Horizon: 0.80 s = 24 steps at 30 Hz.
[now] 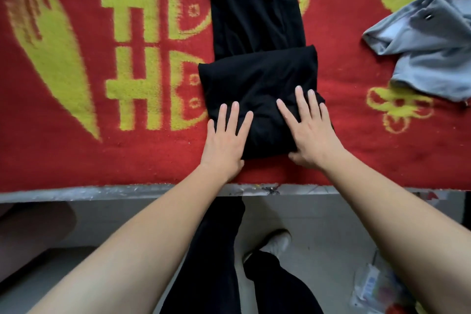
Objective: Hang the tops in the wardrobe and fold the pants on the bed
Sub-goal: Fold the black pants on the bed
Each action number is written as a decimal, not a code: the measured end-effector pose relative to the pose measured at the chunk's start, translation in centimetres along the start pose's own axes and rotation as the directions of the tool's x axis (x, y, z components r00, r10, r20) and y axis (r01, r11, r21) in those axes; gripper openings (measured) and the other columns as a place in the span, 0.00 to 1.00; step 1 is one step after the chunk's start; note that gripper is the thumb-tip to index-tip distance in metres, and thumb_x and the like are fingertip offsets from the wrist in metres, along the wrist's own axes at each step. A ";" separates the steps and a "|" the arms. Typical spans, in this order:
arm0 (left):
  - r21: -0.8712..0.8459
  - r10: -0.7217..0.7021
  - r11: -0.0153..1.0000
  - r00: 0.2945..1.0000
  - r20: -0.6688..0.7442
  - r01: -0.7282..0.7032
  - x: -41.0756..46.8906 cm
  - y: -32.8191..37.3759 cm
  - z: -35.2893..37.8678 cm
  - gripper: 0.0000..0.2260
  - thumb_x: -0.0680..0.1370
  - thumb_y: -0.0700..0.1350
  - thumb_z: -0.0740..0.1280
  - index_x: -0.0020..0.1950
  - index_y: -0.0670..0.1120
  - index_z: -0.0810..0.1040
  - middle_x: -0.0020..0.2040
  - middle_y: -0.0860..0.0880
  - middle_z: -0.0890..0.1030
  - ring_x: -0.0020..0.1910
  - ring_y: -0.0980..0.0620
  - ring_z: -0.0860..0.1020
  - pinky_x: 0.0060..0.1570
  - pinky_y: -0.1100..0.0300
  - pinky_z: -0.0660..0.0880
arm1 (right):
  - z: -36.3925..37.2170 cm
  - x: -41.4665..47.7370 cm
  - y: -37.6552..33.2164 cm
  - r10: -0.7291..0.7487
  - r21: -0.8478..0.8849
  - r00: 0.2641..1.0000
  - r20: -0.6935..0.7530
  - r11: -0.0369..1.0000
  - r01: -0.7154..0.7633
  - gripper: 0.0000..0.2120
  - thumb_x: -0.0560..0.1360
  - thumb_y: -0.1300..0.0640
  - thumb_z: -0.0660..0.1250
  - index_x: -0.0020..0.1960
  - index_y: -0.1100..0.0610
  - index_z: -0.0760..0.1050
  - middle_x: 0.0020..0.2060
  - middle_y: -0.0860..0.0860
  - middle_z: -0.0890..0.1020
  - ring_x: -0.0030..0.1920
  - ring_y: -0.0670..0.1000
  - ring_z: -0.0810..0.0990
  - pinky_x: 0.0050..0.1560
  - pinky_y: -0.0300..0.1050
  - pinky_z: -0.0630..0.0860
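Black pants (pixel 257 33) lie lengthwise on the bed's red and yellow blanket (pixel 76 150), their near end folded over into a thick block close to the bed's front edge. My left hand (pixel 225 139) lies flat on the block's near left corner, fingers straight and spread. My right hand (pixel 309 130) presses flat on its near right part, with the thumb at the fold's front edge. The far end of the pants runs out of view at the top.
A crumpled light blue garment (pixel 420 43) lies at the bed's right side. The bed's front edge (pixel 127 192) is just below my wrists. On the floor below, my legs in black trousers (pixel 216 262), a white shoe (pixel 276 242), and a plastic packet (pixel 377 288) at the lower right.
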State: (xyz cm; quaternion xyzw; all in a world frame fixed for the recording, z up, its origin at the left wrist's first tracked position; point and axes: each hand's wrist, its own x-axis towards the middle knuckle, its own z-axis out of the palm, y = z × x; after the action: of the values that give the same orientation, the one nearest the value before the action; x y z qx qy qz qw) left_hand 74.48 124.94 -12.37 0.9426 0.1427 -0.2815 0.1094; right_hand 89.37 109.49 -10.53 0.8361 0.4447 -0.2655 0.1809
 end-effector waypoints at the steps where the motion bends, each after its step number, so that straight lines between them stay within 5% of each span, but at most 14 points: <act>1: -0.003 0.004 1.000 1.000 -0.015 -0.004 0.0 0.1 0.2 0.51 0.72 0.53 0.73 0.80 0.48 0.37 0.80 0.39 0.37 0.78 0.35 0.39 0.75 0.41 0.55 | 0.2 -0.1 -0.1 0.001 -0.023 1.000 -0.028 1.000 -0.002 0.62 0.65 0.45 0.77 0.81 0.51 0.35 0.78 0.64 0.36 0.79 0.68 0.41 0.76 0.64 0.56; 10: -0.010 0.034 0.999 0.999 -0.034 -0.035 -1.5 1.7 2.3 0.40 0.75 0.31 0.58 0.80 0.42 0.37 0.78 0.35 0.36 0.77 0.31 0.37 0.72 0.52 0.64 | 1.6 -1.3 -1.3 0.032 -0.051 0.998 -0.056 0.998 -0.035 0.41 0.75 0.64 0.63 0.82 0.55 0.46 0.79 0.65 0.47 0.78 0.71 0.51 0.53 0.57 0.79; 15: 0.016 0.018 1.000 0.995 -0.097 -0.017 -2.4 2.4 3.1 0.36 0.77 0.33 0.55 0.80 0.43 0.39 0.79 0.35 0.39 0.78 0.31 0.40 0.74 0.45 0.59 | 2.9 -2.5 -0.7 0.006 -0.013 0.998 -0.069 1.000 -0.007 0.42 0.73 0.62 0.65 0.82 0.55 0.49 0.79 0.65 0.49 0.78 0.70 0.52 0.54 0.57 0.79; 18: 0.064 -0.020 0.998 0.995 -0.099 0.027 -1.4 2.6 3.3 0.39 0.77 0.39 0.62 0.81 0.45 0.40 0.80 0.37 0.40 0.78 0.33 0.42 0.74 0.41 0.57 | 3.7 -2.2 -0.5 0.012 -0.022 0.995 -0.099 1.000 -0.014 0.43 0.73 0.64 0.64 0.82 0.54 0.46 0.80 0.65 0.47 0.78 0.69 0.50 0.57 0.58 0.78; 24: 0.051 -0.024 0.998 0.996 -0.085 0.029 -0.1 2.4 2.6 0.37 0.76 0.38 0.65 0.81 0.46 0.49 0.80 0.38 0.50 0.78 0.34 0.50 0.72 0.45 0.62 | 3.5 -1.1 -0.4 0.040 0.028 0.994 -0.100 0.999 -0.037 0.42 0.75 0.64 0.65 0.82 0.51 0.47 0.80 0.61 0.48 0.79 0.66 0.51 0.49 0.56 0.80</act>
State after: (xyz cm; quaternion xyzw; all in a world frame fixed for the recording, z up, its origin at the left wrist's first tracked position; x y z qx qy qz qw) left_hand 73.88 121.98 -14.10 0.9541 0.1522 -0.2467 0.0748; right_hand 87.55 107.10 -12.72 0.8590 0.4335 -0.2255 0.1525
